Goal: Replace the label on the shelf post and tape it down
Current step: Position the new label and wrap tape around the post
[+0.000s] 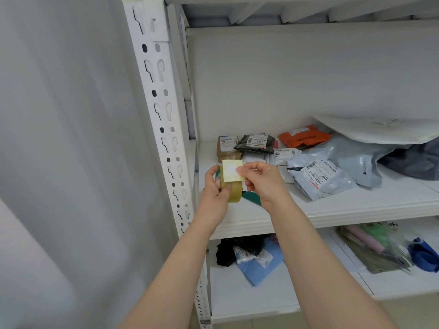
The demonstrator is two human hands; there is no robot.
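Left hand (pixel 215 186): fingers and thumb curl round a tape roll (pixel 234 193), thumb across its front face, gripping it upright in front of the shelf edge.
Right hand (pixel 263 184): thumb and forefinger pinch the right edge of the label (pixel 232 170); the other fingers are folded loosely beneath.
Label: a pale yellow square with a bright glare spot, held flat toward the camera, overlapping the top of the tape roll. Whether it is stuck to the roll's loose end I cannot tell.
Tape roll: yellowish and translucent, partly hidden behind the label and the left thumb.
Green object (pixel 252 197): lies on the shelf just behind the hands, mostly hidden, so I cannot tell what it is.
Shelf post (pixel 159 91): white metal with keyhole slots, standing just left of the left hand; neither hand touches it. A whitish patch (pixel 157 22) covers its slots near the top.
Middle shelf (pixel 356 205): a white board carrying a brown box (pixel 226 149), a black parcel (pixel 256 141), an orange parcel (pixel 303 137) and grey mailers (pixel 320 178) with barcode stickers.
Lower shelf (pixel 237 301): holds a black bag (pixel 226 254) and a blue packet (pixel 260 267), with more packets farther right.
Left side: a pale curtain (pixel 59 138) hangs beside the post.
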